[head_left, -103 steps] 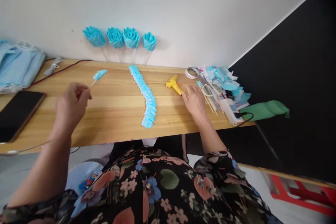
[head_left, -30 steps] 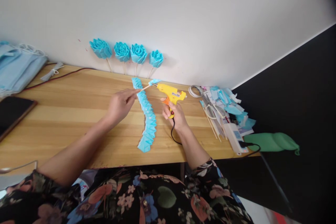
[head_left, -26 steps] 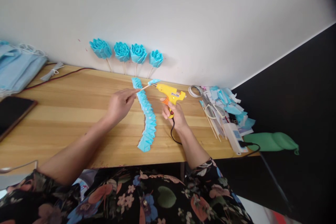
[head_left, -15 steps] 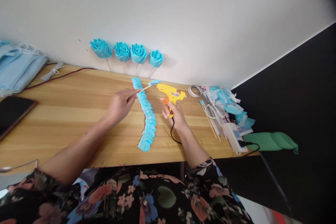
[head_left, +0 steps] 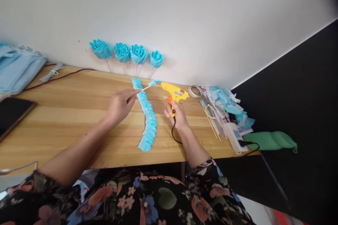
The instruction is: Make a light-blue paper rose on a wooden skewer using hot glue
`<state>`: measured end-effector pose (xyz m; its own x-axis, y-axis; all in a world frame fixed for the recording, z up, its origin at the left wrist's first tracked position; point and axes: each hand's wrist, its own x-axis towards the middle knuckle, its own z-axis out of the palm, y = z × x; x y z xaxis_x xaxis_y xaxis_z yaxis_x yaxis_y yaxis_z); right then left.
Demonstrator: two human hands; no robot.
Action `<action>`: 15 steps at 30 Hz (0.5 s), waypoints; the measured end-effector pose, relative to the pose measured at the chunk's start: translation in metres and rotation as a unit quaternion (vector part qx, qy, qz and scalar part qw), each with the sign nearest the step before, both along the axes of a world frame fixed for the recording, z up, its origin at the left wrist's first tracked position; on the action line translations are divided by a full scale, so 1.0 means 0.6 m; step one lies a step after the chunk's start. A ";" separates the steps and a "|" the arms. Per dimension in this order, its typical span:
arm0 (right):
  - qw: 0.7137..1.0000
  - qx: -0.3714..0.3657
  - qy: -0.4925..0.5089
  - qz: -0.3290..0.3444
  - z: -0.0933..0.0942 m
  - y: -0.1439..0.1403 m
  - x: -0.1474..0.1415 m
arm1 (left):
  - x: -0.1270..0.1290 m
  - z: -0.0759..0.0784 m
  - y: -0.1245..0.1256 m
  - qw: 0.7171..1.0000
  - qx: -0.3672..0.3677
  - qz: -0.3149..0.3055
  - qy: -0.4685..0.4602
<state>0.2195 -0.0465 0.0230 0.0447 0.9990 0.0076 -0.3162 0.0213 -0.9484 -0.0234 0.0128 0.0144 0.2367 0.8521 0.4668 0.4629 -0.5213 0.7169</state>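
The glue gun [head_left: 173, 91] is now lifted from the table [head_left: 66, 112] in the right hand [head_left: 176, 113]; the left hand [head_left: 121, 104] now holds its stick [head_left: 145, 88] near the nozzle [head_left: 158, 82].

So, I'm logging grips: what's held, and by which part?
Left hand: thin blue-tipped wooden stick, by its bare shaft. Right hand: yellow plastic glue gun, by its handle.

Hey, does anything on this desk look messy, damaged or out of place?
The blue and white scraps at the right end of the table look untidy, loosely jumbled, unlike the flowers lined up in a row. Small reddish marks also spot the pale wall left of the flowers. The held glue gun and stick look normal.
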 end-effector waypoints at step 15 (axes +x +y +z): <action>1.000 -0.003 -0.005 0.012 -0.005 -0.001 -0.001 | 0.000 -0.004 0.003 1.000 -0.006 -0.003 0.003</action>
